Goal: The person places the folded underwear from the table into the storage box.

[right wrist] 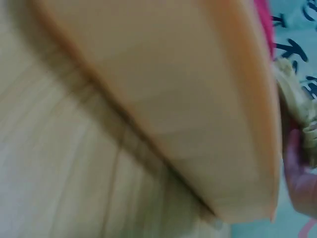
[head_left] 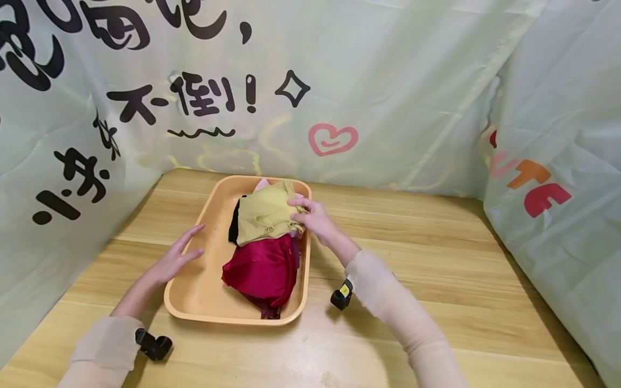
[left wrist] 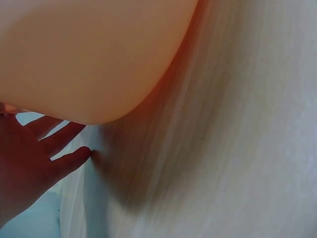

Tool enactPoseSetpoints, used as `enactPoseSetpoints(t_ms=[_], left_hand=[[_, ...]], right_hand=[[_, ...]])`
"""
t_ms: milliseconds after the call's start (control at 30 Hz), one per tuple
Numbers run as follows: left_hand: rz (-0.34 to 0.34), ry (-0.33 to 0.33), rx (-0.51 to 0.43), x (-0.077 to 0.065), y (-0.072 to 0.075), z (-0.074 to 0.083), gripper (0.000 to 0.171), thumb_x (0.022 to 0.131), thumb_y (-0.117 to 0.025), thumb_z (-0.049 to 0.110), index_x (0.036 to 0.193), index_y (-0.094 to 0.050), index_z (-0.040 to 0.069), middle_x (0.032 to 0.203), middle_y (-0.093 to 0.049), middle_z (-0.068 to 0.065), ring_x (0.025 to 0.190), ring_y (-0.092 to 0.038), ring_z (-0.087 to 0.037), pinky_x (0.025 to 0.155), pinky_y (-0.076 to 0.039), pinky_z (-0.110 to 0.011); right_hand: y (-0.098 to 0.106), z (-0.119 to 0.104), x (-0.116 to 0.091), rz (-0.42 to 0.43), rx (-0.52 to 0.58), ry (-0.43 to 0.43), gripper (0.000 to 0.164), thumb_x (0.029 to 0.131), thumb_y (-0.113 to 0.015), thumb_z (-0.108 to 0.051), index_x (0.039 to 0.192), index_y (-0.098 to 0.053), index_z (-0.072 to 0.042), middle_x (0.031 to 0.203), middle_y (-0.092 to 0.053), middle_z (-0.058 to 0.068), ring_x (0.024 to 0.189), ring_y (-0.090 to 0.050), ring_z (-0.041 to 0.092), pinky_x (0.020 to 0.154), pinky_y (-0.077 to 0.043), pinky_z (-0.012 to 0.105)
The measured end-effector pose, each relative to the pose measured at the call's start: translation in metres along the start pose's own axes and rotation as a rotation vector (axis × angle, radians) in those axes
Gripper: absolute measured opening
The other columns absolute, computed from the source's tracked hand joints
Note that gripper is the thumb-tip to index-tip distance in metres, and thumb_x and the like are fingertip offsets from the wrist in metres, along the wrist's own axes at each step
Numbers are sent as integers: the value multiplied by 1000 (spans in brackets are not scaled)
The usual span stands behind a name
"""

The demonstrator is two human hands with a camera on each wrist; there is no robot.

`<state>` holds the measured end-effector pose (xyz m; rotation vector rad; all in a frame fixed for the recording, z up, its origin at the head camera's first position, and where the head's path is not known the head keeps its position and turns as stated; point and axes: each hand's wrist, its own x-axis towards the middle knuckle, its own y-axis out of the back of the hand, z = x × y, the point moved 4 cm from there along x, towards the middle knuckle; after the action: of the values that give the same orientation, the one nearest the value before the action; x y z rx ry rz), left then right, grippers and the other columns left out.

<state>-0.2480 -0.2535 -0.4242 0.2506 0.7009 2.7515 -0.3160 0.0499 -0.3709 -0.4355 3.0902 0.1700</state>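
In the head view, my right hand (head_left: 314,220) pinches the right edge of a folded khaki-yellow bra (head_left: 267,210), with thin straps and small rings along its lower edge. It lies in the upper right of a shallow orange tray (head_left: 201,280). The same bra (right wrist: 296,91) shows beside my right hand (right wrist: 301,183) in the right wrist view. Below it sits a crimson satin bra (head_left: 264,269). Black cloth (head_left: 234,223) and pink cloth (head_left: 262,184) peek out from under the yellow one. My left hand (head_left: 178,255), fingers spread and thumb apart, is at the tray's left rim.
The tray rests on a wood-grain table (head_left: 412,323). Pale fabric sheets (head_left: 412,97) with printed lettering enclose the back and both sides. Black wrist cameras (head_left: 154,345) hang at both sleeves. From below, the left wrist view shows the tray's outer wall (left wrist: 99,59).
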Motion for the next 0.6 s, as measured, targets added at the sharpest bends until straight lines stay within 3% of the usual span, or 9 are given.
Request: enactPoseSetpoints(t_ms=[100, 233, 467, 600], left_hand=[[0, -4, -2, 1, -1, 1, 61, 91, -50, 11, 143, -19, -1, 146, -12, -30, 133, -5, -49, 101, -6, -67], [-2, 2, 0, 0, -1, 3, 62, 91, -50, 12, 143, -19, -1, 146, -12, -30, 133, -5, -49, 101, -6, -68], [-6, 9, 1, 0, -1, 2, 62, 91, -50, 11, 143, -19, -1, 146, -12, -30, 133, -5, -49, 101, -6, -67], [1, 10, 12, 0, 0, 2, 62, 91, -51, 11, 143, -20, -1, 146, -14, -30, 133, -6, -49, 102, -7, -67]], right_hand=[[3, 5, -4, 22, -166, -24, 31, 83, -58, 4, 115, -57, 3, 131, -49, 12, 102, -47, 17, 66, -38, 17], [6, 3, -10, 21, -229, -3, 28, 83, -59, 2, 111, -57, 2, 125, -52, 13, 106, -46, 22, 67, -41, 19], [15, 8, -22, -12, -290, -47, 21, 83, -59, 3, 103, -54, 1, 91, -47, 10, 74, -48, 16, 57, -45, 21], [15, 12, -23, -25, -314, -27, 22, 83, -60, 2, 104, -54, 1, 82, -45, 7, 61, -51, 13, 55, -48, 22]])
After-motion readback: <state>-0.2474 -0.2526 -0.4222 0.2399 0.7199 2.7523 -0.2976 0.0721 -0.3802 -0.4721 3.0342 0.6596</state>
